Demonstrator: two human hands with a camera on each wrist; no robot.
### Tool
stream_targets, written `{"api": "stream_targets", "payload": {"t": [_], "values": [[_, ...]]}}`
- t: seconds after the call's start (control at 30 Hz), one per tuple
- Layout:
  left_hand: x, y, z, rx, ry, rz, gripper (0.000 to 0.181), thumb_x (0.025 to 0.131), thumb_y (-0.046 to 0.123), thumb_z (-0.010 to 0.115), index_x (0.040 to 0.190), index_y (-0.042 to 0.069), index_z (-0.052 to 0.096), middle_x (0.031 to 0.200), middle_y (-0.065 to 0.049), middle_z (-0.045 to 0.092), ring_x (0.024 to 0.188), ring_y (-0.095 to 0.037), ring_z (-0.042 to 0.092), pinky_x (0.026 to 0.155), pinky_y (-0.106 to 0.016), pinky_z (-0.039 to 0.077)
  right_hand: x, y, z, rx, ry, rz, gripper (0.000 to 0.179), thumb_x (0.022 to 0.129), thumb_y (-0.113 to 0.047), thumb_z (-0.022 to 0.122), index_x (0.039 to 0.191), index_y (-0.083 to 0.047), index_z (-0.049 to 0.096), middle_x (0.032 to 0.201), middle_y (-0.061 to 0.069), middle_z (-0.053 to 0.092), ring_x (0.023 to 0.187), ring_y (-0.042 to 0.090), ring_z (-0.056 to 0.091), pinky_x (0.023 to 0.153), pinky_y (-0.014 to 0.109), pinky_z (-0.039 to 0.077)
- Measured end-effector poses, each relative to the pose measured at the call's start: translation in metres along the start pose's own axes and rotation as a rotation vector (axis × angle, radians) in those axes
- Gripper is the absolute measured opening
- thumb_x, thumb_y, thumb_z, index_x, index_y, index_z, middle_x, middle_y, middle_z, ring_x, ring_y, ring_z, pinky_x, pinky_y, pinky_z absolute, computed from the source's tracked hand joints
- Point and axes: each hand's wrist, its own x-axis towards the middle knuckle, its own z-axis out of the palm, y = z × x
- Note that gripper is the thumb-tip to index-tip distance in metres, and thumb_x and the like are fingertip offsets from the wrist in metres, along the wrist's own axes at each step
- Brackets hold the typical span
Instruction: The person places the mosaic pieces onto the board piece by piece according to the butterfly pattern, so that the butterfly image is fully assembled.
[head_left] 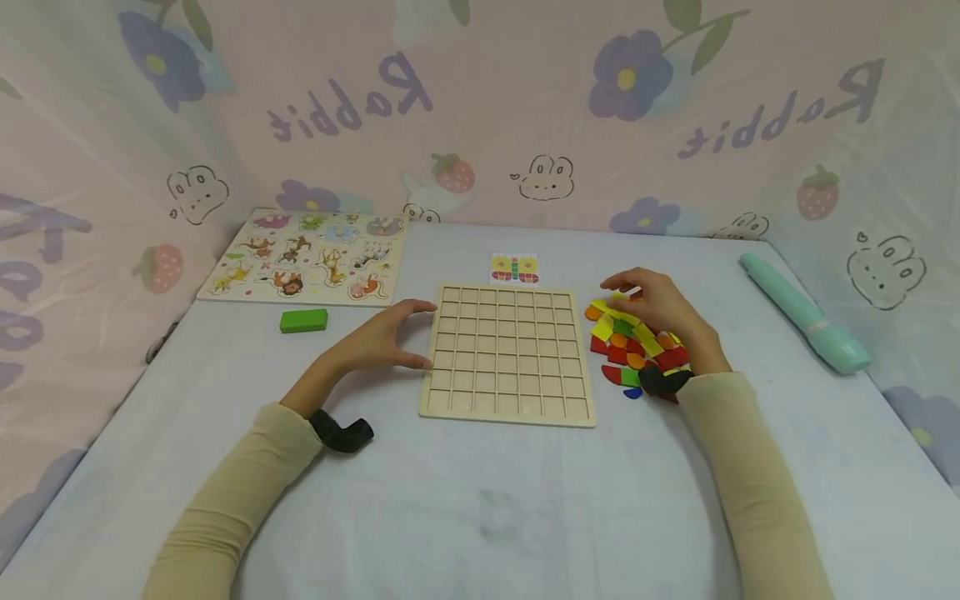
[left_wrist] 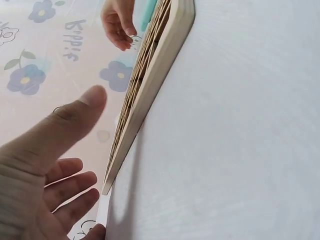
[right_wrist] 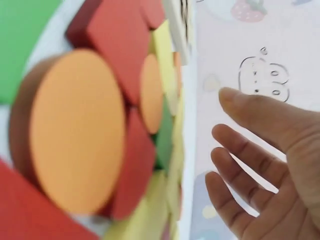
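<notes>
A square wooden grid board (head_left: 507, 354) lies flat on the white table. At its left edge is my left hand (head_left: 378, 337), thumb and fingers spread apart with nothing between them; the left wrist view shows the hand (left_wrist: 55, 165) beside the board's rim (left_wrist: 150, 85). Right of the board lies a pile of coloured wooden pieces (head_left: 617, 354) in red, yellow, orange, green and blue. My right hand (head_left: 663, 304) hovers over the far part of this pile, and in the right wrist view the hand (right_wrist: 265, 175) holds nothing, its fingers loosely bent. An orange round piece (right_wrist: 77, 132) shows close up there.
Behind the board lies a small card (head_left: 515, 268) with a butterfly pattern. An animal puzzle board (head_left: 303, 257) sits at the back left, with a green block (head_left: 303, 321) in front of it. A mint-green cylindrical object (head_left: 806, 312) lies at the far right. Printed fabric (head_left: 480, 108) surrounds the table.
</notes>
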Motion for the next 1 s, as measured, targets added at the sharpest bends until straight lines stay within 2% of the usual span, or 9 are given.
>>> {"api": "stream_targets", "payload": {"t": [0.2, 0.47, 0.67, 1.0], "values": [[0.000, -0.005, 0.003, 0.015, -0.020, 0.023, 0.088, 0.067, 0.029, 0.084, 0.138, 0.006, 0.039, 0.143, -0.009, 0.039, 0.136, -0.024, 0.029, 0.113, -0.041, 0.020, 0.006, 0.007, 0.006, 0.001, -0.044, 0.066, 0.036, 0.088, -0.019, 0.065, 0.122, -0.006, 0.059, 0.121, 0.018, 0.053, 0.105, 0.035, 0.048, 0.091, 0.052, 0.043], [0.000, -0.008, 0.005, 0.031, -0.061, 0.034, 0.091, 0.067, 0.029, 0.084, 0.140, 0.005, 0.035, 0.145, -0.010, 0.036, 0.137, -0.025, 0.026, 0.114, -0.040, 0.018, 0.010, 0.009, 0.009, -0.031, -0.079, 0.079, 0.035, 0.087, -0.015, 0.065, 0.120, -0.004, 0.060, 0.115, 0.019, 0.054, 0.102, 0.035, 0.048, 0.091, 0.052, 0.042], [0.003, -0.009, 0.002, 0.052, -0.102, 0.055, 0.094, 0.067, 0.031, 0.084, 0.141, 0.003, 0.032, 0.147, -0.012, 0.030, 0.138, -0.027, 0.023, 0.114, -0.042, 0.017, 0.012, 0.009, 0.010, -0.040, -0.074, 0.074, 0.034, 0.087, -0.016, 0.066, 0.117, -0.003, 0.061, 0.110, 0.018, 0.055, 0.100, 0.033, 0.048, 0.090, 0.051, 0.042], [0.003, -0.008, -0.001, 0.106, -0.130, 0.058, 0.090, 0.068, 0.035, 0.082, 0.139, 0.003, 0.037, 0.149, -0.012, 0.027, 0.139, -0.029, 0.019, 0.113, -0.046, 0.016, 0.016, 0.011, 0.013, -0.011, -0.088, 0.078, 0.033, 0.086, -0.021, 0.067, 0.114, -0.004, 0.062, 0.110, 0.017, 0.056, 0.101, 0.032, 0.047, 0.091, 0.050, 0.041]]}}
